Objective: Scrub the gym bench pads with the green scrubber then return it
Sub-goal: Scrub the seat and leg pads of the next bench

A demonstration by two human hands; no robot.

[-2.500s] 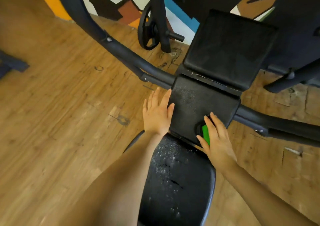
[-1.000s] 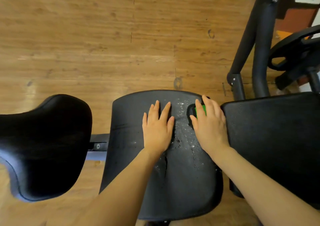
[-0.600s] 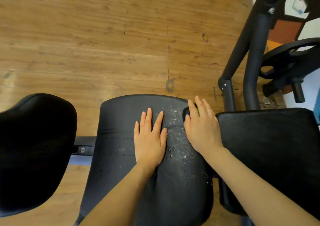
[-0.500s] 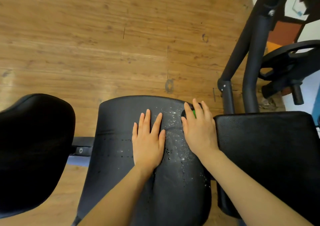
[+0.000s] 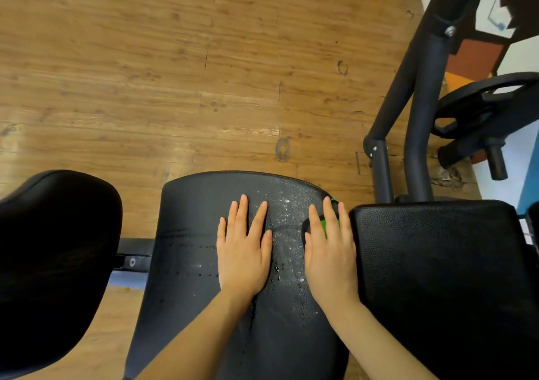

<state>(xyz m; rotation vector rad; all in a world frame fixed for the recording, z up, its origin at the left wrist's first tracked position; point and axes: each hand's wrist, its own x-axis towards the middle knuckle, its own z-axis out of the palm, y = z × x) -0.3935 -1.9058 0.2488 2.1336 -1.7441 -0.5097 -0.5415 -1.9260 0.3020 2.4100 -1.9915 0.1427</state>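
A person leans over the middle pad [image 5: 186,234] of a gym bench, both forearms reaching in from 6 o'clock. The left hand [image 5: 243,251] lies flat on the pad, palm down, fingers straight and slightly spread, holding nothing. Just beside it, toward 3 o'clock, the right hand [image 5: 329,251] presses down on the scrubber [image 5: 323,224], fingers laid straight over its top. Only a sliver of green shows between the fingers, with a dark edge of the scrubber poking out at the thumb side. The scrubber sits on the pad's right end, close to the gap before the next pad [image 5: 443,277].

Between the two hands the pad is wet, speckled with white foam and droplets [image 5: 284,213] that run from 12 o'clock down toward 6.

At 9 o'clock a rounded black pad [image 5: 49,248] sits apart, joined by a metal bar [image 5: 132,258]. The wooden floor [image 5: 175,73] fills the view toward 12 o'clock. At 2 o'clock stand black frame tubes [image 5: 420,111], and beyond them a weight plate [image 5: 478,102] on a peg.
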